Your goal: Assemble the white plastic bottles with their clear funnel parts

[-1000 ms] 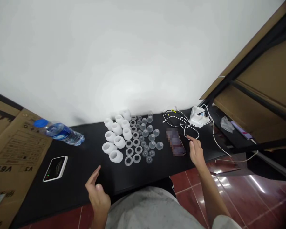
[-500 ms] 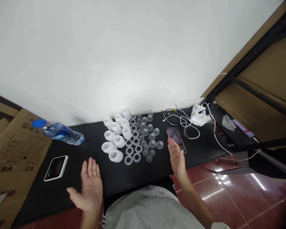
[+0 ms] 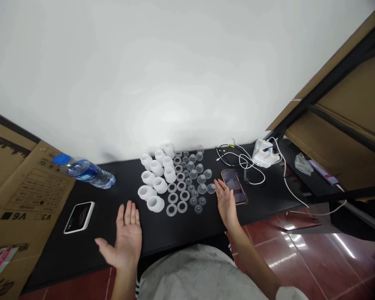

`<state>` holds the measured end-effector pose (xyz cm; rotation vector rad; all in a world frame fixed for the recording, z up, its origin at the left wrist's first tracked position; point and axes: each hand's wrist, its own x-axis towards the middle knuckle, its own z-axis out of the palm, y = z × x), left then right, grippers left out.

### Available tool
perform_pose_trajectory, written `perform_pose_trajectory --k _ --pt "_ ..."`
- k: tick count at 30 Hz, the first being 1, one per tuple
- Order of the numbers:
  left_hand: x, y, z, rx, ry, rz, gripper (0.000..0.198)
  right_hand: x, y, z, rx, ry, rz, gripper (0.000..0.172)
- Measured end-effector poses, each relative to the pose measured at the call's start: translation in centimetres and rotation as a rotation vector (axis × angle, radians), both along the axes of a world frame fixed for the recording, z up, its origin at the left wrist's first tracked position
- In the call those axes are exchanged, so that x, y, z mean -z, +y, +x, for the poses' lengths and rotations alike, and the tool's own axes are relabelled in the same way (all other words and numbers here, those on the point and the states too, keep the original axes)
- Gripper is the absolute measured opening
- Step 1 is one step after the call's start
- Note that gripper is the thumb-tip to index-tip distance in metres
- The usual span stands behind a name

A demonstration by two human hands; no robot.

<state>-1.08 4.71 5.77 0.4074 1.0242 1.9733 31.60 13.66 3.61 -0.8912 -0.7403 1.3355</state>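
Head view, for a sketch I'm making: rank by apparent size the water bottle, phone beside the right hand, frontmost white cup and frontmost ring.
1. Water bottle
2. Phone
3. Frontmost white cup
4. Frontmost ring
No two look alike.

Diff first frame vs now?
Left hand turned palm up. Right hand moved left, from right of the phone to its left edge. Nothing taken hold of or let go. White cups, rings, clear domes, bottle and phone stayed put.
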Motion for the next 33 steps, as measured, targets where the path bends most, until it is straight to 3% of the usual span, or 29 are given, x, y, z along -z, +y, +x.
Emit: perform_pose_trajectory --k 8,18,33 --pt "0.2 1.3 0.1 0.018 -0.026 0.019 0.103 0.3 1.1 -0.2 0.024 -0.027 -0.011 0.064" --pt "0.3 1.3 0.0 0.006 -0.055 0.03 0.101 0.7 2.1 0.0 0.026 -0.068 -0.017 0.068" --pt "0.4 1.4 0.0 0.014 -0.049 0.03 0.102 0.4 2.3 -0.6 0.023 -0.054 0.011 0.06"
